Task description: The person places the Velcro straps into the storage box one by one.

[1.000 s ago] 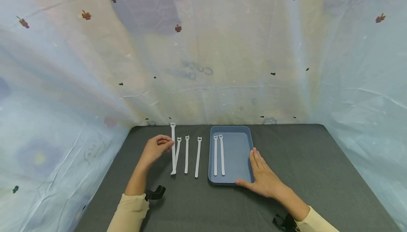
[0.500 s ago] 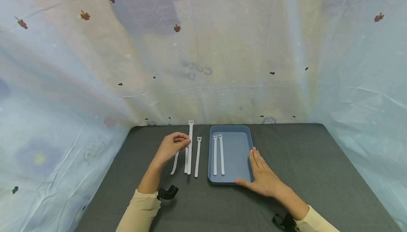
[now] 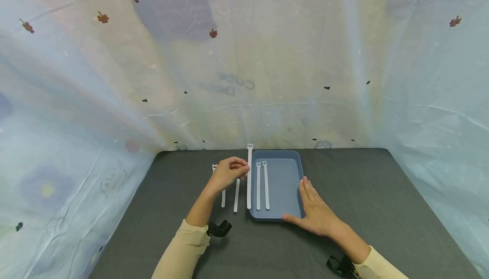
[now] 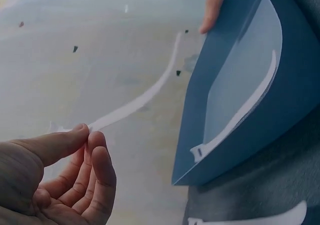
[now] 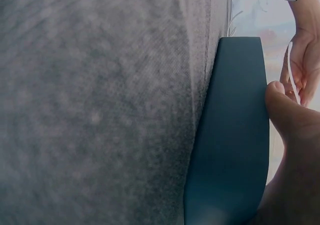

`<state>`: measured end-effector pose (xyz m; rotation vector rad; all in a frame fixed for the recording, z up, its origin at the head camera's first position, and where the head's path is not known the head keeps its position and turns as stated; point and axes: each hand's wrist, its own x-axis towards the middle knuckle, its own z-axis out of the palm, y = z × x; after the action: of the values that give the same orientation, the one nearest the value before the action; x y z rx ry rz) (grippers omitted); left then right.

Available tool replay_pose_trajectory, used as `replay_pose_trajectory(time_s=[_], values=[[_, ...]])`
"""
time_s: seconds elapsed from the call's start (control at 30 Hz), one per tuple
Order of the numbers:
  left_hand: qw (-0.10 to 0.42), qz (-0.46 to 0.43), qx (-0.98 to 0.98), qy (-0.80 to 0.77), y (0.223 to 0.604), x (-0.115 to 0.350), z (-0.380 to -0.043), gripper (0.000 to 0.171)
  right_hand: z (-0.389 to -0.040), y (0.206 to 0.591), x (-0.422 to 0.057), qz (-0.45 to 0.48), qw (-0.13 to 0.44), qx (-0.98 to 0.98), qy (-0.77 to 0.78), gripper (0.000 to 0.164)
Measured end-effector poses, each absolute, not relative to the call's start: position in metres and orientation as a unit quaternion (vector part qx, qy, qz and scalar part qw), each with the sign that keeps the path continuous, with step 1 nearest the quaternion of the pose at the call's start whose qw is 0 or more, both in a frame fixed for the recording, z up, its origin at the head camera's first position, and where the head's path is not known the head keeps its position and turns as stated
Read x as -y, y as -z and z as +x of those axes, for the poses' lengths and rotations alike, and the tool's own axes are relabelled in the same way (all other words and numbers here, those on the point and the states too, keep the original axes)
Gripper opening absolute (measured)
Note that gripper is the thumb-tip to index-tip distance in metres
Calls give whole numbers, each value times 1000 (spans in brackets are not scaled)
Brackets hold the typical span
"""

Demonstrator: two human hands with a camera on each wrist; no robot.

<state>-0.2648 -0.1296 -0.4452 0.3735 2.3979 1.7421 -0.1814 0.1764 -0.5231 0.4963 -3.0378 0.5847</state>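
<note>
My left hand (image 3: 229,175) pinches a white cable tie (image 3: 249,190) between thumb and fingertips, near its slotted head. The tie hangs over the left rim of a blue-grey tray (image 3: 284,190), and bends in a curve in the left wrist view. Inside the tray lie two similar ties, a left one (image 3: 258,190) and a right one (image 3: 266,190), side by side. My right hand (image 3: 318,215) rests at the tray's near right corner, fingers straight along the right side. Its thumb (image 5: 280,105) touches the rim in the right wrist view.
Left of the tray, more white ties lie on the dark grey cloth (image 3: 382,202): a near one (image 3: 236,198), another (image 3: 223,200) beside it, and one (image 3: 214,167) mostly hidden behind my left hand. A patterned curtain (image 3: 267,79) stands behind the table.
My left hand has carried the cable tie rightward, from the left end of the row across the other ties to the tray's left rim. My right hand and the tray stay put.
</note>
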Motion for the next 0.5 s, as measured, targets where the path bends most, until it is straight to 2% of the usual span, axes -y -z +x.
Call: replay_pose_trajectory(time_s=[0.5], values=[[100,142,-790,-588,460,84,-280,18,-183,527,-177,151,-2,972,-180,125]])
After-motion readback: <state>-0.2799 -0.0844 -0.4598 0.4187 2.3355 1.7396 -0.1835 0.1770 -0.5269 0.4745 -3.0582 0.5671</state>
